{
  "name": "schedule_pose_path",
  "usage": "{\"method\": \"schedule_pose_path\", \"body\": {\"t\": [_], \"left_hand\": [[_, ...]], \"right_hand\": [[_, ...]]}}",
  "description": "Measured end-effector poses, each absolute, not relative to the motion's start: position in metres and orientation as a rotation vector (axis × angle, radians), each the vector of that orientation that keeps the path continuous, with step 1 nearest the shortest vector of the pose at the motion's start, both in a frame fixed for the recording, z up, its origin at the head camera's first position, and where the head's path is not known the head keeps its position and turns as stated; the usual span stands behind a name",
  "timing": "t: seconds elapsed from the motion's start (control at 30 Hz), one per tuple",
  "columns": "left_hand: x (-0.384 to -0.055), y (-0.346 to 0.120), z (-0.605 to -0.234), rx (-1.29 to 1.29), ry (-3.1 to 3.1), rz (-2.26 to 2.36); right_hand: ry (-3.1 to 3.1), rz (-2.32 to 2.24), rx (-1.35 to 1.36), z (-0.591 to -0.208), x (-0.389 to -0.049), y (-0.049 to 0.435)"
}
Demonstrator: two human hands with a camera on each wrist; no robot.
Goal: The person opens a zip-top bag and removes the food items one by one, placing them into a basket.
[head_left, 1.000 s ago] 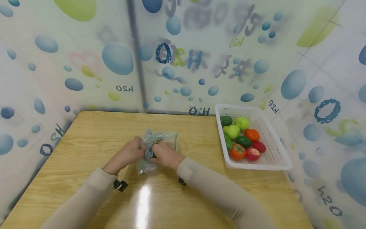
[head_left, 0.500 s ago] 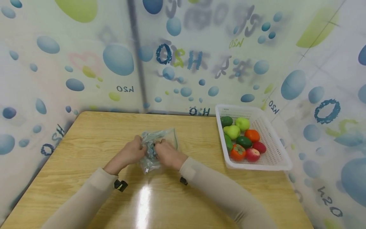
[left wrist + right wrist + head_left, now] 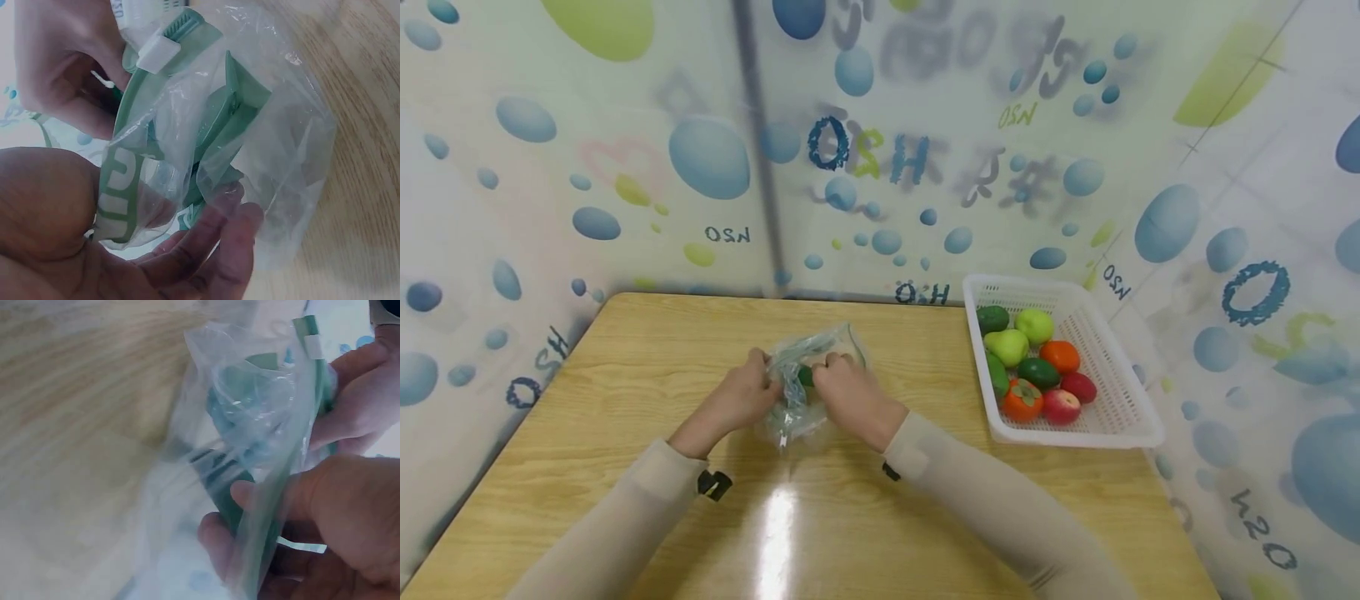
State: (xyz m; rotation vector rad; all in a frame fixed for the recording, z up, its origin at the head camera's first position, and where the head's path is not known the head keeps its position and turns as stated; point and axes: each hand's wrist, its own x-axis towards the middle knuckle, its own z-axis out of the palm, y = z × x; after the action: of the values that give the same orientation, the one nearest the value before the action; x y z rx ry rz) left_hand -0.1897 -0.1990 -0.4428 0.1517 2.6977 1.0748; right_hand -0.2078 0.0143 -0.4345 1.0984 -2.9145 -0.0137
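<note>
A clear slider zip bag point(image 3: 797, 421) with a green band along its mouth is held above the wooden table. My left hand point(image 3: 743, 393) grips the bag at its left side; in the left wrist view its fingertips point(image 3: 240, 219) press the film. My right hand point(image 3: 855, 398) reaches into the mouth. In the right wrist view its thumb and finger pinch a dark green flat piece point(image 3: 219, 494) inside the bag. That green also shows between the hands in the head view. More folded green material point(image 3: 219, 119) lies within; what it is, I cannot tell. A white slider point(image 3: 158, 53) sits on the band.
A white plastic basket point(image 3: 1120, 392) stands at the table's right, with persimmons point(image 3: 1022, 402), green pears point(image 3: 1007, 345), avocados point(image 3: 1039, 372) and red fruit point(image 3: 1062, 407) in it. A patterned wall point(image 3: 865, 208) rises behind the wooden table point(image 3: 647, 367).
My right hand has drawn slightly up and right, and the dark green piece now shows by its fingers. The bag's far edge has lifted and turned upward. My left hand has barely moved.
</note>
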Motion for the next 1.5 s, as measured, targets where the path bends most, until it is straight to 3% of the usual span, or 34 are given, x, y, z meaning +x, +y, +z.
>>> {"method": "schedule_pose_path", "body": {"t": [0.3,1.0,1.27,1.5], "left_hand": [[-0.192,-0.2,-0.443,0.13,2.748,1.073],[-0.195,-0.208,-0.44,0.064,2.767,1.096],[-0.195,-0.213,-0.438,0.072,2.773,1.122],[-0.198,-0.22,-0.438,0.042,2.777,1.118]], "right_hand": [[-2.685,-0.345,1.073,-0.417,-0.197,0.023],[-2.655,-0.157,0.932,-0.391,-0.192,0.08],[-2.656,-0.109,0.993,-0.376,-0.194,0.114],[-2.725,-0.019,0.86,-0.36,-0.198,0.152]]}}
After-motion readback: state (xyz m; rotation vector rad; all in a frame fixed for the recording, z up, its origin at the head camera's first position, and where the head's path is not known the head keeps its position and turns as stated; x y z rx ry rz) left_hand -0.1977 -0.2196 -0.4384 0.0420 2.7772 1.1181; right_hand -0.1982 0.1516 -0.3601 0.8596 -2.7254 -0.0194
